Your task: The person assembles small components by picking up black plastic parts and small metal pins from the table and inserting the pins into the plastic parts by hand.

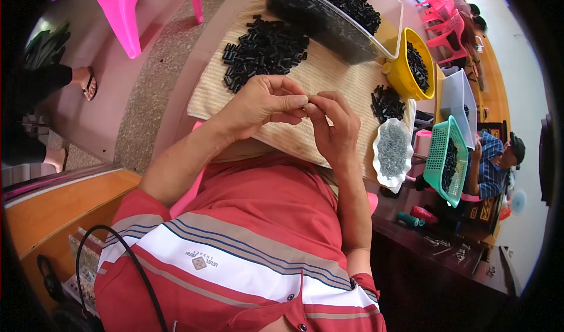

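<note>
My left hand (265,104) and my right hand (336,123) meet fingertip to fingertip above the cloth. Both are closed in a pinch; whatever sits between the fingertips is too small and covered to make out. Beyond my left hand, a loose heap of short black tube-like pieces (264,51) lies on the cream striped cloth (205,91). A smaller pile of the same black pieces (386,103) is to the right of my right hand. Close by it stands a white scalloped dish (379,173) filled with small clear or silvery pieces (392,149).
A big clear plastic bin (329,38) of black pieces stands at the far edge. Right of it are a yellow bowl (432,68), a white container (455,97) and a green basket (432,167). A person (496,159) sits at right; another person's foot (88,82) shows at left, near a pink stool (120,15).
</note>
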`<action>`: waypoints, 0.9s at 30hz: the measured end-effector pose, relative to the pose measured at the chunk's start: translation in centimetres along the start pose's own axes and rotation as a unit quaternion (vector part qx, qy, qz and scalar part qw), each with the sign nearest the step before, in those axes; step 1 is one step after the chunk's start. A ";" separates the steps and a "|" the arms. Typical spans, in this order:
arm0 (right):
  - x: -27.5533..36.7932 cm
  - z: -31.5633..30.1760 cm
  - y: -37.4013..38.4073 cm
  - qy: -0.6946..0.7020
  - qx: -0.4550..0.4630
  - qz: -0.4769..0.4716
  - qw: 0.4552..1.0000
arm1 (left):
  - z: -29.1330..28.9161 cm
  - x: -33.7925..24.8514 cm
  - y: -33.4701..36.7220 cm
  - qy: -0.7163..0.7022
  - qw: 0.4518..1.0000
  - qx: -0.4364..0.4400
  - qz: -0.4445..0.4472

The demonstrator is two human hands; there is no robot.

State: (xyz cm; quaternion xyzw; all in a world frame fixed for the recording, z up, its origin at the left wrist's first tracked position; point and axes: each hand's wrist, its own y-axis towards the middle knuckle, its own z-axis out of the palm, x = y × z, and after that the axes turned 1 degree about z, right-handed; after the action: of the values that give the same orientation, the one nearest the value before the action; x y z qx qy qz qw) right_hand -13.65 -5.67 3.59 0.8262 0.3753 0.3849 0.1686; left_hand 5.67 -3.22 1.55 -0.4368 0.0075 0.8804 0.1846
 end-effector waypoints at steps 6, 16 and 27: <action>0.1 0.4 -1.0 0.026 -0.055 0.012 0.998 | 0.4 0.2 -0.1 -0.016 1.000 0.015 -0.003; -0.4 -3.3 -2.1 0.112 0.032 0.139 0.983 | 0.4 1.1 0.3 0.015 0.999 0.001 0.030; -3.2 -5.9 -3.4 -0.135 0.172 0.214 0.952 | 0.5 1.8 0.5 0.055 0.998 0.004 0.027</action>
State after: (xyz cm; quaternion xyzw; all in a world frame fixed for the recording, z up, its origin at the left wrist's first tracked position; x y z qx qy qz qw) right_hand -21.19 -5.92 3.88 0.9478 0.2239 0.2266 -0.0128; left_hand 4.13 -3.02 0.36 -0.4836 0.0332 0.8594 0.1623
